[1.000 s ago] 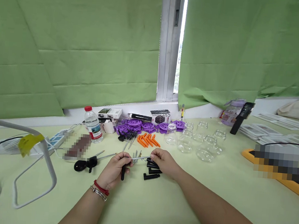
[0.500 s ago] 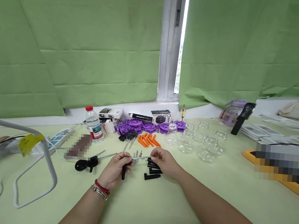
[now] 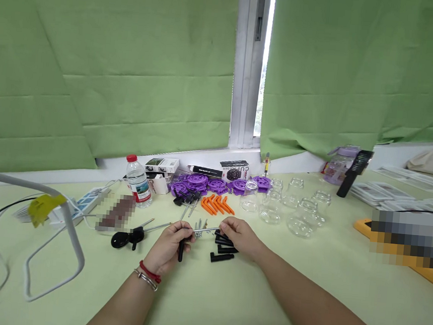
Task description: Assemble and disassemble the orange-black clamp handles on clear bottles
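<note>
My left hand (image 3: 169, 240) is closed around a black plastic piece (image 3: 181, 251), part of which sticks down below the fingers. A thin metal rod (image 3: 208, 229) runs level from this hand to my right hand (image 3: 239, 237), whose fingertips pinch its far end. Whether the rod sits inside the black piece is hidden by the fingers. Several black L-shaped pieces (image 3: 222, 257) lie beside and below my right hand. Small metal screws (image 3: 199, 227) lie behind the rod. Left of my left hand rests a black assembly with a round end (image 3: 119, 240).
Orange angled pieces (image 3: 216, 204) and purple wheel-like parts (image 3: 217, 185) lie further back. Clear jars (image 3: 302, 218) stand at right, near an orange-edged object (image 3: 401, 254). A water bottle (image 3: 138, 183), power strip (image 3: 91, 199) and grey metal frame (image 3: 75, 241) occupy the left.
Both hands keep their hold on the rod and black piece, almost unmoved. Another person's hand at the far left has gone out of view. The whole view has shifted slightly.
</note>
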Available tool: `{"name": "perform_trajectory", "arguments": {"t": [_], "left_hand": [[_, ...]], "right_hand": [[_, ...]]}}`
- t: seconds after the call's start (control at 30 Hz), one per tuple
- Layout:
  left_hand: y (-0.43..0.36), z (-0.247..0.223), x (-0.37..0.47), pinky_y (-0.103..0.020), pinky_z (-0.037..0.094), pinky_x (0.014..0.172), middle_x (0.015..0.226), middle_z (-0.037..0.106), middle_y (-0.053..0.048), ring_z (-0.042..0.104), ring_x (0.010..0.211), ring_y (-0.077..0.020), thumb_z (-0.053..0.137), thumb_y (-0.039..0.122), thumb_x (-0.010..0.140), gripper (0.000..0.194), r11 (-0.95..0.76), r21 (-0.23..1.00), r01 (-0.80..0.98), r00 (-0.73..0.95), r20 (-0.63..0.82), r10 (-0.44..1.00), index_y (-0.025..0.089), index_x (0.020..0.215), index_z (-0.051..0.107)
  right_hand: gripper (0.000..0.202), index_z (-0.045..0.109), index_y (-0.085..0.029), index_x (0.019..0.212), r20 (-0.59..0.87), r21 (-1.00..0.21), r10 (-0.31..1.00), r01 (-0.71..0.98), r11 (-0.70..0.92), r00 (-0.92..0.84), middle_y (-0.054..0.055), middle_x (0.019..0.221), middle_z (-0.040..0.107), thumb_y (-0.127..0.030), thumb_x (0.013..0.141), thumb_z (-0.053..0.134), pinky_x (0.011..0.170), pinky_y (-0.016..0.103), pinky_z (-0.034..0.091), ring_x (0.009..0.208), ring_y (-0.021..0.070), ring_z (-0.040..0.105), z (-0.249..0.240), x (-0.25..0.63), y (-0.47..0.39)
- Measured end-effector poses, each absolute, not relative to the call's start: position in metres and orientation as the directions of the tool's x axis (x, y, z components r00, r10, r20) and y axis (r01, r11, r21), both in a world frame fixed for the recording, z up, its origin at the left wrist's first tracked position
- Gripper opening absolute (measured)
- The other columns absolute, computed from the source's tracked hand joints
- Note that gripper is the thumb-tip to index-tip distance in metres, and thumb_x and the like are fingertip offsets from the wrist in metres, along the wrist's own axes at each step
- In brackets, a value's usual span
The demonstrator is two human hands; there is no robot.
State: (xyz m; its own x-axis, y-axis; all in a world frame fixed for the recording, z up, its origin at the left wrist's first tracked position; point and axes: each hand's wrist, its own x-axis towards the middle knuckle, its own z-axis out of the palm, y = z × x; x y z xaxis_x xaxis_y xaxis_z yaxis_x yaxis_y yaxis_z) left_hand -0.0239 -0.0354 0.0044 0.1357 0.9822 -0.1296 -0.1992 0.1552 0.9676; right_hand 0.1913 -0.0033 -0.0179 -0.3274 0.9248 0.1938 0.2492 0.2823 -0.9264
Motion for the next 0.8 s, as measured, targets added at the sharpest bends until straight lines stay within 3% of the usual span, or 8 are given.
{"name": "perform_trajectory", "arguments": {"t": [0.13,0.4,0.7,0.8], "left_hand": [[-0.0352,0.0041,-0.0242,-0.019,0.036,0.046,0.061,0.057,0.001,0.052,0.056,-0.0100,0.068,0.028,0.064,0.021,0.148,0.968,-0.203,0.129,-0.123,0.984,0.017,0.074,0.054],[-0.0345,0.0025,-0.0240,-0.019,0.037,0.046,0.064,0.058,0.000,0.055,0.062,-0.0118,0.069,0.027,0.063,0.022,0.150,0.965,-0.214,0.124,-0.125,0.984,0.017,0.076,0.054],[-0.0352,0.0029,-0.0257,-0.019,0.037,0.047,0.063,0.057,0.001,0.054,0.061,-0.0114,0.066,0.025,0.067,0.018,0.144,0.964,-0.224,0.136,-0.115,0.984,0.017,0.076,0.053],[-0.0374,0.0069,-0.0238,-0.019,0.037,0.047,0.064,0.057,0.000,0.054,0.061,-0.0113,0.067,0.026,0.065,0.020,0.149,0.965,-0.216,0.133,-0.122,0.984,0.017,0.076,0.053]], "right_hand": [[0.019,0.054,-0.018,0.086,0.246,-0.939,0.917,0.159,0.307,-0.315,0.000,0.075,0.052,-0.035,0.077,0.056,0.065,0.026,0.040,0.070,0.0131,0.048,-0.0195,0.1912,-0.0032],[0.024,0.050,-0.018,0.068,0.191,-0.912,0.923,0.288,0.293,-0.334,-0.003,0.062,0.045,-0.038,0.081,0.047,0.059,0.025,0.035,0.059,0.0113,0.040,-0.0172,0.1909,-0.0043],[0.018,0.055,-0.018,0.081,0.251,-0.914,0.910,0.228,0.335,-0.330,-0.001,0.072,0.052,-0.036,0.079,0.051,0.062,0.025,0.038,0.065,0.0125,0.046,-0.0158,0.1905,-0.0060],[0.017,0.055,-0.018,0.073,0.269,-0.887,0.907,0.283,0.364,-0.325,-0.001,0.067,0.051,-0.033,0.079,0.049,0.061,0.025,0.036,0.063,0.0125,0.045,-0.0138,0.1899,-0.0072]]}}
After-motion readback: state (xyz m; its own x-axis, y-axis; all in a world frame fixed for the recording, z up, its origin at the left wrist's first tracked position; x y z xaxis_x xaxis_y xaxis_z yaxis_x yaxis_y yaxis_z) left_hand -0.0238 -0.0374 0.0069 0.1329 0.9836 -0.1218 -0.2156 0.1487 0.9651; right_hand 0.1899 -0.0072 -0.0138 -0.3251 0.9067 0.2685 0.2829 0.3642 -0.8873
